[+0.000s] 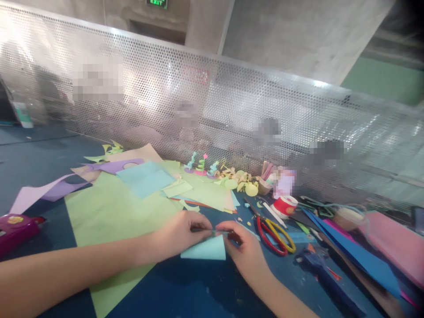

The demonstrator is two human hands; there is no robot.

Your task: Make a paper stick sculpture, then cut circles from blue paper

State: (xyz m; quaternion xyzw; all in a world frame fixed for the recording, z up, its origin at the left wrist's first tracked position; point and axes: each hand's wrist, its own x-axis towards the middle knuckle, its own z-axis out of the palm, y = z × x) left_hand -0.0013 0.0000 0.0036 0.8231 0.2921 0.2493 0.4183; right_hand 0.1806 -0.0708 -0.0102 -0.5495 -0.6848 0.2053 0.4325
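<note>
Paper cone (206,249) pinched at its tip.
Left hand (180,232) and right hand (241,249) both grip it; tip points away, toward the scissors' (274,232) left.

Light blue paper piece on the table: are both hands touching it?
Touching. The head view shows the left hand and right hand pinching the top corner of the light blue paper piece.

You pinch a small piece of pale blue paper (206,250), thin and matt, between your bare left hand (185,233) and right hand (243,248). The big green sheet (109,212) is also matt paper. The scissors (273,232) have glossy plastic handles, red and yellow. The perforated screen (232,119) is shiny metal. The table (185,296) looks dark blue and smooth, with a slight shine.
</note>
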